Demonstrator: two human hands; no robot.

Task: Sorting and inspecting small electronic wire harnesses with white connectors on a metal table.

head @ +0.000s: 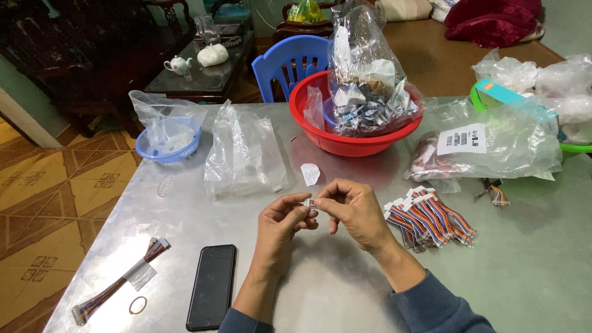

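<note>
Pinching a small white connector (310, 203) between thumb and fingertips, the left hand (280, 222) and right hand (353, 206) meet over the middle of the metal table (530, 259); both hands are curled shut on it, fingertips nearly touching. Short coloured wires show at the connector, too small to detail.

Edges and room: the table's left edge runs diagonally down to the tiled floor (43, 191). Bare metal lies in front of the hands and to the near right; the far half is crowded.

Materials: tabletop is dull, scuffed sheet metal. A black phone (213, 287), flat and glossy, lies just left of the left forearm. A long ribbon cable (117, 283) with a white tag lies near the left edge, a thin rubber band (137, 304) beside it. A heap of rainbow ribbon cables (431, 219) with white plugs sits just right of the right hand.

Around: crinkled clear plastic bag (243, 154) beyond the hands, a small white paper scrap (310, 173) between bag and hands. Red plastic basin (351, 142) holds a stuffed clear bag (367, 74). Small blue basket (168, 145) far left, bagged cables with white label (487, 145) far right, green basket (576, 147) at the right edge. Blue plastic chair (293, 61) behind the table.
</note>
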